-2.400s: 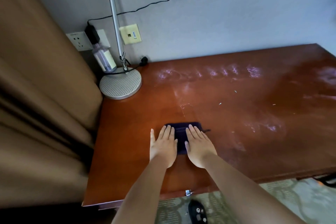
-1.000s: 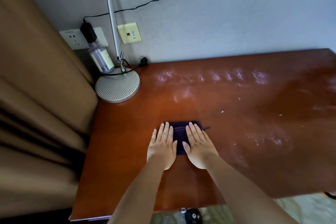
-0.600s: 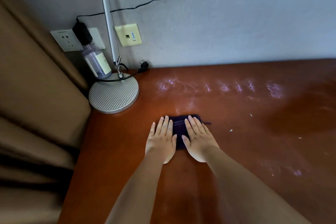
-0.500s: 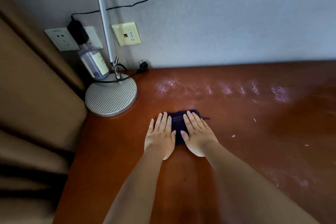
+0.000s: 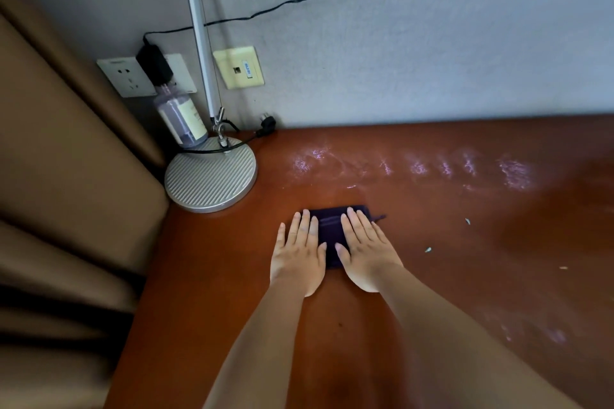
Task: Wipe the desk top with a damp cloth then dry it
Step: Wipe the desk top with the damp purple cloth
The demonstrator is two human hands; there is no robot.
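Our left hand (image 5: 299, 254) and right hand (image 5: 365, 254) lie flat, grip wide, pressing a dark cloth (image 5: 329, 232) onto the table (image 5: 206, 309). They hide most of it. The lamp base (image 5: 211, 174) stands at ten o'clock, its top cut off.

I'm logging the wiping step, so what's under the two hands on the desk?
A folded dark blue cloth lies flat on the reddish-brown wooden desk top under the left hand and right hand. Its outer parts are covered.
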